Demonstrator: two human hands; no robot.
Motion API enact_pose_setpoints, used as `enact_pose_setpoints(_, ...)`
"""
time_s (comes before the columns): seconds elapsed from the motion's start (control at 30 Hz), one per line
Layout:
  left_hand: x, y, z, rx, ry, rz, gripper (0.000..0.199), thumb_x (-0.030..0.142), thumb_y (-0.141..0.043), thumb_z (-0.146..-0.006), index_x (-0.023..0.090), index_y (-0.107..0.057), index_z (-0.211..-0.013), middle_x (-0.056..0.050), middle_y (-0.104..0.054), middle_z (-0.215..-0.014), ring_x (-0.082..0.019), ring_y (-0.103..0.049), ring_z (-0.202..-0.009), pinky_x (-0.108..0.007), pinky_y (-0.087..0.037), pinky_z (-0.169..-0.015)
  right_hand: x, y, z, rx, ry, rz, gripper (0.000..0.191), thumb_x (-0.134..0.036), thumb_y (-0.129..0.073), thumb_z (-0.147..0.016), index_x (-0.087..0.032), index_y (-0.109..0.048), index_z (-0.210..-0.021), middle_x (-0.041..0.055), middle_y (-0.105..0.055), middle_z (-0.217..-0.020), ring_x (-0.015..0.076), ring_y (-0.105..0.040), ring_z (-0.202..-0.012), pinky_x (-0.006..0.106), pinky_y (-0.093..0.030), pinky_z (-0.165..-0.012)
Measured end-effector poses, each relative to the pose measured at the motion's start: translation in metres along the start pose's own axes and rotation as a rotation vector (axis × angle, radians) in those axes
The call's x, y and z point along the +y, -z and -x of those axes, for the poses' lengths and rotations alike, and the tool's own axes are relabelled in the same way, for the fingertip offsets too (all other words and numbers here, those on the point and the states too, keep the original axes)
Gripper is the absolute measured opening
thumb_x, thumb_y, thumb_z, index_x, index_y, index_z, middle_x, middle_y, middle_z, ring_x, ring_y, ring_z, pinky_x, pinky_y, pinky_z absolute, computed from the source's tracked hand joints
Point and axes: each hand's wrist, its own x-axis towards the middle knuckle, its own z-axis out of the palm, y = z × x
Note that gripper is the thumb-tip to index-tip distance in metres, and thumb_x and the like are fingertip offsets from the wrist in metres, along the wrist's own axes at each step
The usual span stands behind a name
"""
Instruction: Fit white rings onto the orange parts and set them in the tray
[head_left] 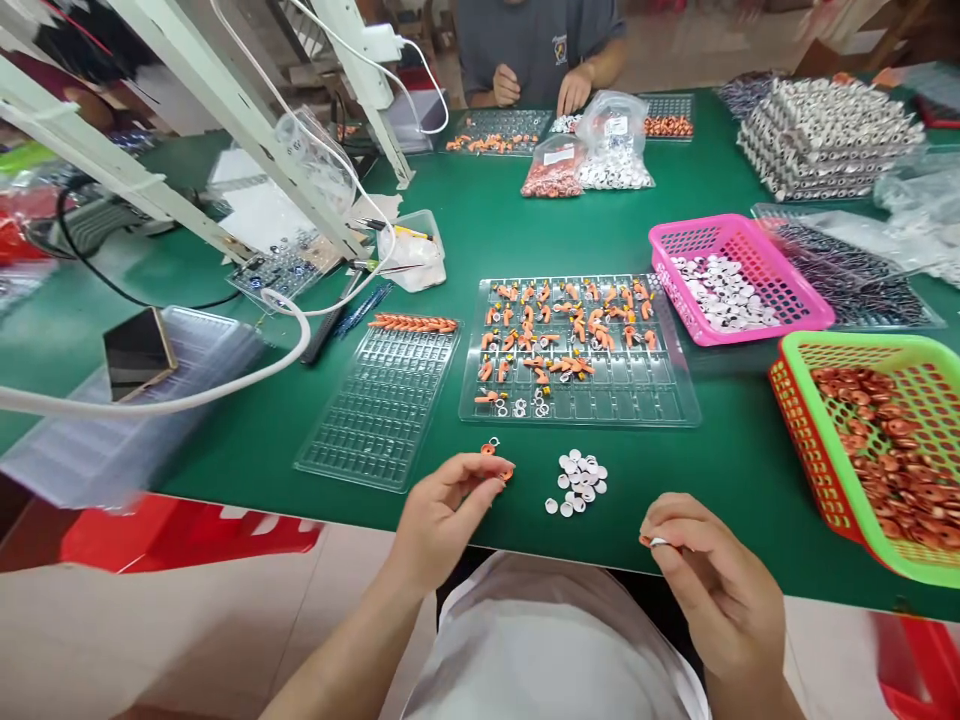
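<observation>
My left hand is closed in a pinch on a small orange piece. Just beyond it on the table lies another small orange piece with a white ring. A small white disc shows between the pinched thumb and forefinger of my right hand. Between my hands is a loose pile of white discs. Behind the pile, a clear compartment tray holds many orange parts with small rings. Fingers partly hide both held pieces.
A second clear tray with one row of orange pieces lies left. At right stand a pink basket of white discs and a green basket of copper-coloured pieces. A white cable crosses the left side. Someone sits opposite, beyond filled bags.
</observation>
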Motion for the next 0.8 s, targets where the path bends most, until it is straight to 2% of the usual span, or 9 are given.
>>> enact_pose_setpoints(0.1,-0.006,0.016,-0.007,0.132,-0.047,-0.173,0.020,0.035,-0.064,-0.090,0.020,-0.071,-0.101,-0.007,-0.075,-0.103,-0.022,-0.070,-0.092,-0.030,-0.056,-0.082,0.002,-0.007,-0.004,0.017,-0.013,-0.037,0.020,-0.007,-0.053,-0.093,-0.023,-0.063,-0.099,0.0066,-0.061,-0.085,0.0238,-0.058,-0.084,0.038,-0.048,-0.069)
enact_pose_setpoints(0.23,-0.011,0.025,-0.018,0.179,-0.154,-0.475,0.016,0.031,-0.061,-0.090,0.023,-0.072,-0.100,-0.004,-0.074,-0.102,-0.018,-0.064,-0.076,-0.029,-0.052,-0.072,0.006,-0.014,-0.009,0.027,-0.041,-0.031,0.018,-0.009,-0.053,-0.094,-0.024,-0.063,-0.097,0.0058,-0.061,-0.085,0.0229,-0.058,-0.086,0.037,-0.047,-0.070)
enact_pose_setpoints(0.47,-0.008,0.027,-0.041,0.020,-0.144,-0.614,0.018,0.032,-0.058,-0.092,0.021,-0.071,-0.098,-0.006,-0.072,-0.096,-0.022,-0.065,-0.086,-0.032,-0.050,-0.075,0.009,-0.012,-0.007,0.058,-0.086,-0.016,0.014,-0.012,-0.056,-0.094,-0.023,-0.063,-0.091,0.0050,-0.061,-0.083,0.0228,-0.058,-0.084,0.036,-0.045,-0.069)
enact_pose_setpoints(0.67,0.002,0.025,-0.054,-0.131,-0.098,-0.678,0.013,0.028,-0.059,-0.089,0.021,-0.069,-0.083,-0.004,-0.070,-0.089,-0.022,-0.064,-0.083,-0.032,-0.047,-0.070,0.009,-0.014,-0.010,0.059,-0.082,-0.038,0.014,-0.012,-0.055,-0.094,-0.023,-0.062,-0.091,0.0048,-0.060,-0.083,0.0217,-0.057,-0.083,0.035,-0.045,-0.068)
enact_pose_setpoints(0.8,0.005,0.028,-0.057,-0.139,-0.092,-0.673,0.014,0.028,-0.059,-0.089,0.021,-0.067,-0.080,-0.003,-0.069,-0.085,-0.020,-0.063,-0.078,-0.031,-0.046,-0.068,0.009,-0.018,-0.012,0.021,-0.073,-0.041,0.015,-0.011,-0.053,-0.095,-0.023,-0.061,-0.090,0.0039,-0.059,-0.082,0.0203,-0.057,-0.082,0.033,-0.045,-0.067)
